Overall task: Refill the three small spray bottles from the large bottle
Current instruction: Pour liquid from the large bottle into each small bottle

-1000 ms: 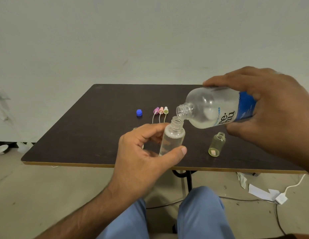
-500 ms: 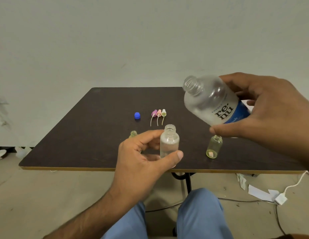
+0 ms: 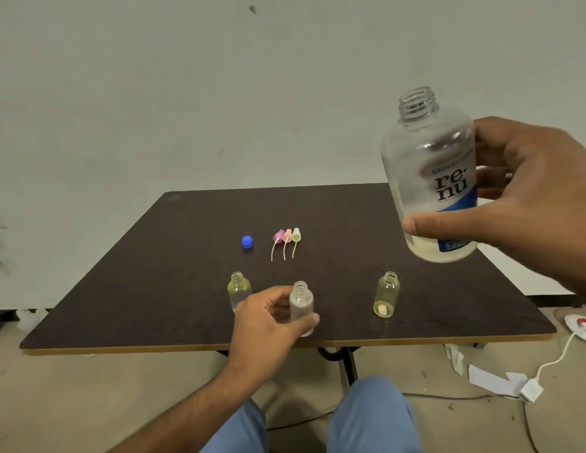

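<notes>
Above dark table (image 3: 187,289), right hand (image 3: 527,197) clasps upright large bottle (image 3: 430,178) (mouth skyward).

A dark brown table (image 3: 187,289) with a pale edge band is seen. Toward 12 o'clock from its middle a blue cap (image 3: 247,241) is set, and just beside it at 3 o'clock three spray heads lie in a row: purple (image 3: 278,236), pink (image 3: 287,235) and white (image 3: 296,234), their tubes trailing toward 6 o'clock. Near the 6 o'clock edge three small open bottles are stood upright: a left bottle (image 3: 238,287), a middle bottle (image 3: 301,302), and a right bottle (image 3: 386,297) well apart at 3 o'clock.
</notes>
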